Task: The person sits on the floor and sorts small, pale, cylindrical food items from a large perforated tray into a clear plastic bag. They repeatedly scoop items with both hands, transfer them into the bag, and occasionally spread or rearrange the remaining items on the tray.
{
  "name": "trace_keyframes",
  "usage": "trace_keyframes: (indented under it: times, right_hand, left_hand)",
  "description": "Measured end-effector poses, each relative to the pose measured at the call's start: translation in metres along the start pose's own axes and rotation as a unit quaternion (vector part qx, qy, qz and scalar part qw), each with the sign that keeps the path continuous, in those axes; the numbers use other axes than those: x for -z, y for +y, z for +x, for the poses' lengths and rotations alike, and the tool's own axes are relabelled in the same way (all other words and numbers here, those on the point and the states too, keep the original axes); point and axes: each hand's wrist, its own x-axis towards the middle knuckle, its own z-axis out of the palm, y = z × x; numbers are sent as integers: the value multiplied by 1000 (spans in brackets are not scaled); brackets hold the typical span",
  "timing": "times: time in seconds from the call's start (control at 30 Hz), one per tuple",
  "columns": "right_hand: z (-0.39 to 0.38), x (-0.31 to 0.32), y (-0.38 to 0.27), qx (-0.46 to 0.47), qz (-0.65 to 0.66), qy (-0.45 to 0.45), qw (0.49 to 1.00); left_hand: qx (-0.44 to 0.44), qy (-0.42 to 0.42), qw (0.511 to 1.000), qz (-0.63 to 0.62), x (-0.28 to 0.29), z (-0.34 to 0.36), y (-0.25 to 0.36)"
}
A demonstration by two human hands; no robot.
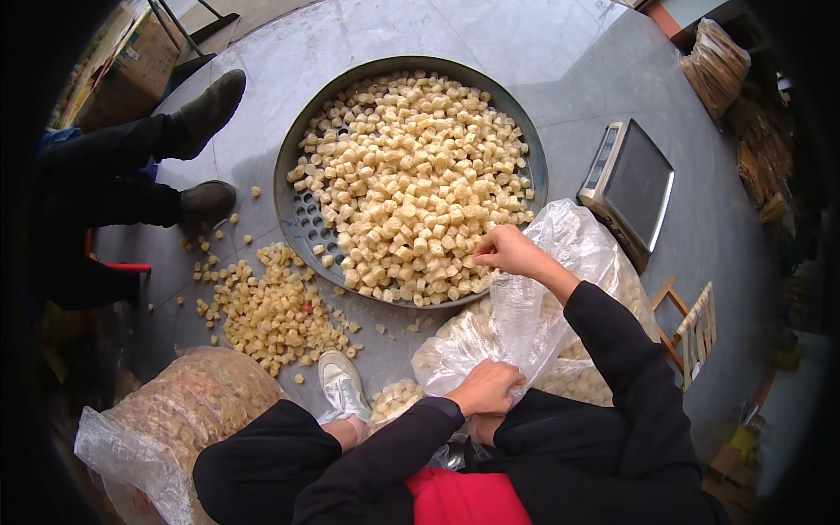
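A large round metal sieve tray (302, 223) with holes in its base is heaped with small pale-yellow cylindrical chunks (420, 175). My right hand (514, 251) is at the tray's near right rim, fingers pinched together beside the chunks; what they hold, if anything, is too small to make out. Between my legs and the tray leans a clear plastic bag (569, 245) filled with similar chunks. Lower down, my left hand (486, 388) is closed on the plastic bag, bunching its film; the fingertips are partly hidden.
Loose chunks (271, 306) lie piled on the floor left of my shoe (343, 385). Another full plastic bag (188, 411) rests at lower left. A flat scale (632, 179) and a small folding stool (687, 328) are on the right. Another person's shoes (210, 114) reach in from the left.
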Motion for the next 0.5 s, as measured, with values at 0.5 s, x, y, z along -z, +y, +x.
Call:
trace_keyframes:
  times: [0.5]
  right_hand:
    - [-9,-53,75,8,-304,49,951]
  left_hand:
    - [-35,-19,999,-21,-17,2,-4]
